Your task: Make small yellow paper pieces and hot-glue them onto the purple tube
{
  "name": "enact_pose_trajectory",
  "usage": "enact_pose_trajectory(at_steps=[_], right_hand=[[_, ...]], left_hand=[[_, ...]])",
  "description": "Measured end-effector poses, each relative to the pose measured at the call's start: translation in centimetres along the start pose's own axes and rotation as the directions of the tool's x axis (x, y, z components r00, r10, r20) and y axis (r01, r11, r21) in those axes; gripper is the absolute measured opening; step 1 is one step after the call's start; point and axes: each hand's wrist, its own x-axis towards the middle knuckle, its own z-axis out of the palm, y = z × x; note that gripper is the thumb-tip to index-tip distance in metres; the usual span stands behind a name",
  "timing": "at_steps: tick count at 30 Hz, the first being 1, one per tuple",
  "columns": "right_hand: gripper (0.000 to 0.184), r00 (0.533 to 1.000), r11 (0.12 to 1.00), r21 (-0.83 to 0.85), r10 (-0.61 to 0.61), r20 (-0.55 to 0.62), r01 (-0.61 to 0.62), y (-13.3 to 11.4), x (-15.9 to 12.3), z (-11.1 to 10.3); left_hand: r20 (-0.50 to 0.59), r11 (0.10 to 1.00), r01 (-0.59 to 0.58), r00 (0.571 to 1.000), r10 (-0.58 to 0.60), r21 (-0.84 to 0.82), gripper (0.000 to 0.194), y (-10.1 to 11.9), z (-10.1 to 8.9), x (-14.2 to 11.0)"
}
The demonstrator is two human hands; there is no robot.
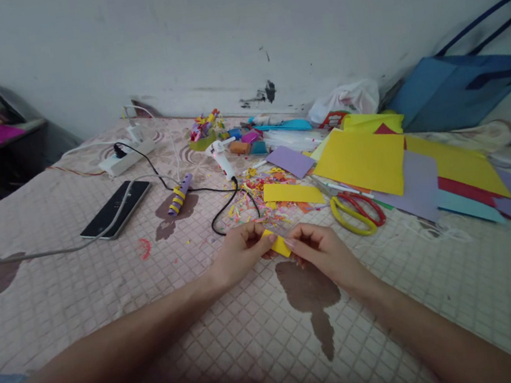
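Between my two hands is a small yellow piece of paper (279, 245), pinched at both ends over the quilted cloth. My left hand (240, 254) grips its upper left end with thumb and fingers. At the other end, my right hand (323, 248) pinches the lower right edge. Just beyond lies a yellow paper strip (291, 193) among colourful paper scraps (243, 209). Scissors (358, 214) with yellow and red handles rest to the right of it. A white glue gun (221, 158) and a purple paper roll with yellow bands (180, 195) lie farther back.
Coloured sheets (360, 161) are piled at the right, near a blue bag (455, 90). On the left lie a phone (116, 210) and a power strip (127, 159). The glue gun's black cord (214, 219) loops close beyond my left hand. A wall (196, 41) stands behind.
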Motion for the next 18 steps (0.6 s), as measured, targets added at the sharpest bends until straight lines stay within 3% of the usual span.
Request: enact_pose_trajectory(at_steps=[9,18], right_hand=[[0.024,0.996,0.997,-0.045,-0.07,-0.048,0.068,0.2,-0.19,0.33],[0.037,1.0,0.998,0.062,-0.004,0.023,0.002,0.12,0.02,-0.2]], left_hand=[[0.017,0.999,0.011,1.0,-0.011,-0.041,0.025,0.27,0.08,-0.02],[0.053,0.998,0.063,0.997,-0.065,0.023,0.02,0.35,-0.05,-0.19]])
